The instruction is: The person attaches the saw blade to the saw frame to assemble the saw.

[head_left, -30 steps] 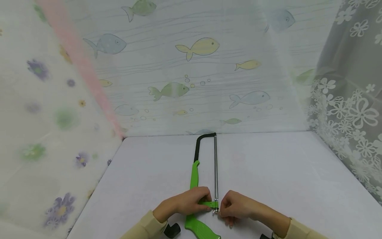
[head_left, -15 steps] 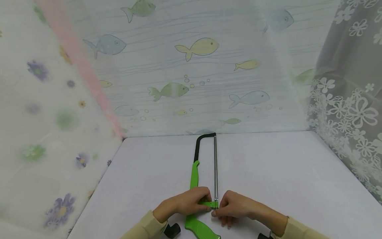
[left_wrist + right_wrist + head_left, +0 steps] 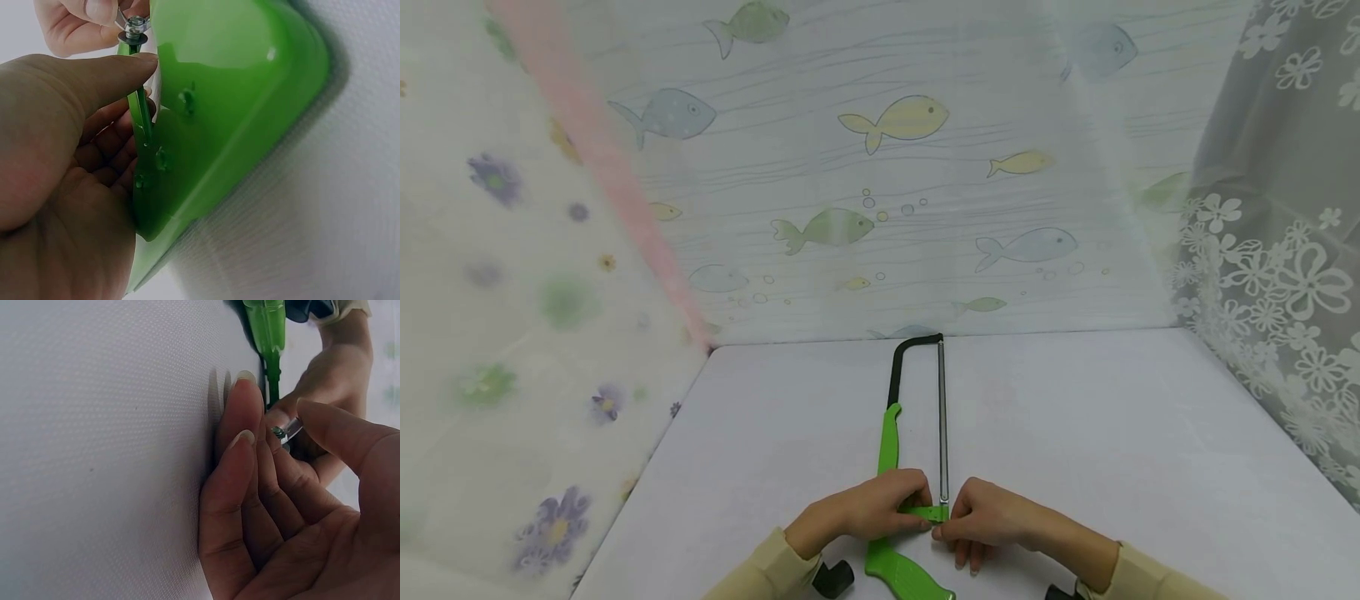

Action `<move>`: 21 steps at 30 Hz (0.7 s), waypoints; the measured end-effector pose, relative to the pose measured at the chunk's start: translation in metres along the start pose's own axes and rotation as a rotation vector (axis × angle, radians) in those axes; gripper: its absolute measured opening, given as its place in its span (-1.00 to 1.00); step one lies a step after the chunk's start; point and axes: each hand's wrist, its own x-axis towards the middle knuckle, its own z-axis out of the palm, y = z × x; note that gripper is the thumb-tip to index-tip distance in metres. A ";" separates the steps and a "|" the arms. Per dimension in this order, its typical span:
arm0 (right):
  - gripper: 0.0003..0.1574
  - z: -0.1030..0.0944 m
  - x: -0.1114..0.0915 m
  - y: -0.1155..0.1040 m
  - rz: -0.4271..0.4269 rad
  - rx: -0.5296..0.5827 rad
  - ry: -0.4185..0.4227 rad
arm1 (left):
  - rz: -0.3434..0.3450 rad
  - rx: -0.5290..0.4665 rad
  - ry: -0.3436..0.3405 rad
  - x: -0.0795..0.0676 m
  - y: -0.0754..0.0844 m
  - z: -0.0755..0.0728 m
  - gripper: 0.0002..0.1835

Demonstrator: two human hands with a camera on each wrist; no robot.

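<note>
A hacksaw [image 3: 888, 442] with a green handle and black front frame lies flat on the white table. Its thin blade [image 3: 943, 417] runs along the right side. My left hand [image 3: 889, 505] grips the green arm [image 3: 934, 513] at the blade's near end, thumb and fingers on either side of it. At that end, my right hand [image 3: 996, 518] pinches a small metal wing nut [image 3: 135, 25] between thumb and index finger. In the right wrist view the wing nut [image 3: 289, 429] shows at the thumb tip, while the other fingers bend loosely near the table.
The white table [image 3: 1075, 417] spreads out on both sides of the saw. Behind it hangs a fish-patterned curtain [image 3: 820, 167], with a flowered sheet [image 3: 512, 333] at left and a lace curtain [image 3: 1285, 275] at right. A black device [image 3: 833, 579] sits at the left wrist.
My right hand has moved slightly left, from beside the wing nut onto it, and its fingers now cover it in the head view. The left hand and hacksaw have stayed in place.
</note>
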 end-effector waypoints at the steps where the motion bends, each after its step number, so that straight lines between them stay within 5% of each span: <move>1: -0.54 0.000 0.000 0.000 0.003 -0.002 0.001 | -0.001 0.003 0.001 0.000 0.000 0.000 -0.90; 21: -0.67 -0.010 -0.007 0.004 -0.026 -0.022 -0.014 | -0.007 0.018 0.006 0.000 0.001 0.000 -0.89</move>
